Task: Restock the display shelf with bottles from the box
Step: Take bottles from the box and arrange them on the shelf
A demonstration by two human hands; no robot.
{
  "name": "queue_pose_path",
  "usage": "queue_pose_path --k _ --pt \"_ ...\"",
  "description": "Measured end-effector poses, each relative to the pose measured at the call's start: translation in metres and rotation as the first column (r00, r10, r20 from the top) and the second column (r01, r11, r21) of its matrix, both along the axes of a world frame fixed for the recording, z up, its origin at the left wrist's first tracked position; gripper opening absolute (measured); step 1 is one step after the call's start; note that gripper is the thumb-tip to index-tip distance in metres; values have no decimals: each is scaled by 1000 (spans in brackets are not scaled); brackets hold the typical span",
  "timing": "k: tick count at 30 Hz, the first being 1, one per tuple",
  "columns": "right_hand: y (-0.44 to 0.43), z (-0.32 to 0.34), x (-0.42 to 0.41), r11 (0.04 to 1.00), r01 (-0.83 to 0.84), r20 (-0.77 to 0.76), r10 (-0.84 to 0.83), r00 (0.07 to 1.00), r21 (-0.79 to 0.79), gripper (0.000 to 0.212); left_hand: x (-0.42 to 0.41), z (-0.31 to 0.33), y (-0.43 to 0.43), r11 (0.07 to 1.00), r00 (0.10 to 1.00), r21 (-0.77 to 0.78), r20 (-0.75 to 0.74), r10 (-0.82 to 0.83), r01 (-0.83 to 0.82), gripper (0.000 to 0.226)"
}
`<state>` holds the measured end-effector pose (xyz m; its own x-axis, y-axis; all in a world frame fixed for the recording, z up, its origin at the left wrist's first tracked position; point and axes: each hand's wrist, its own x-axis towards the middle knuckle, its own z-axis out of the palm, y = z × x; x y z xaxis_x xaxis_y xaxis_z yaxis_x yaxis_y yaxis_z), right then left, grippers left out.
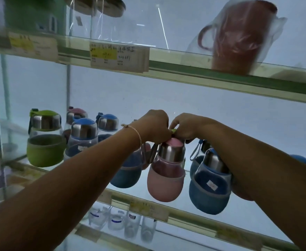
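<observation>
Backlit glass shelving with pale green edge strips fills the view, and the display shelf carries round-bellied bottles with brushed steel collars and domed caps. A pink bottle in a soft pink sleeve is the middle one. Directly above its cap the left hand and right hand meet, both curled with knuckles facing out, pinching a small green piece between them; what it belongs to cannot be told. A thin cord bracelet circles the left wrist. Just right of the pink bottle, a blue-sleeved bottle tilts against the right forearm. Far left of it stands a green-sleeved bottle. Below it are clear glass tumblers; above and right, a brown jug wrapped in crinkled plastic.
</observation>
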<state>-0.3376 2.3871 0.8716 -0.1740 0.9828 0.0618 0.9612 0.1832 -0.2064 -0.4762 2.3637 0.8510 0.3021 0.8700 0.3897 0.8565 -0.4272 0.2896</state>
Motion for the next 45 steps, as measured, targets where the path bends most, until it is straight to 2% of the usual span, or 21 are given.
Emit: queue_pose_path --k 8,13,19,22,26,29,32,34,38,42,45 --pt "5 -5 9 997 61 -223 -51 973 42 11 1 1 3 999 999 -41 45 24 -22 33" --pt "-4 6 34 989 60 -450 8 893 138 23 5 8 -4 999 981 -43 193 -2 11 53" --pt "-23 21 66 970 79 -693 106 713 230 25 32 21 -12 997 989 81 145 -5 -7 64" --pt "-37 27 86 975 99 -792 100 602 198 33 48 24 -15 989 984 149 178 -21 -6 69" --pt "-52 34 112 986 105 -903 72 424 128 39 69 23 -23 989 976 145 208 -66 36 85" --pt "-61 36 134 992 88 -944 59 326 92 30 86 27 -30 989 976 130 197 -97 72 99" --pt "-70 35 160 993 85 -969 60 240 83 17 104 34 -39 985 978 138 167 -123 100 101" --pt "-75 35 178 994 77 -979 57 195 73 17 118 38 -45 981 981 155 135 -137 116 101" --pt "-91 37 211 995 74 -986 51 161 63 24 147 42 -56 973 980 186 123 -158 134 100" --pt "-109 39 242 993 97 -979 48 196 68 21 178 43 -67 967 977 194 108 -185 162 99" --pt "-122 39 266 989 139 -974 15 227 47 30 202 41 -77 964 979 202 71 -192 174 103"
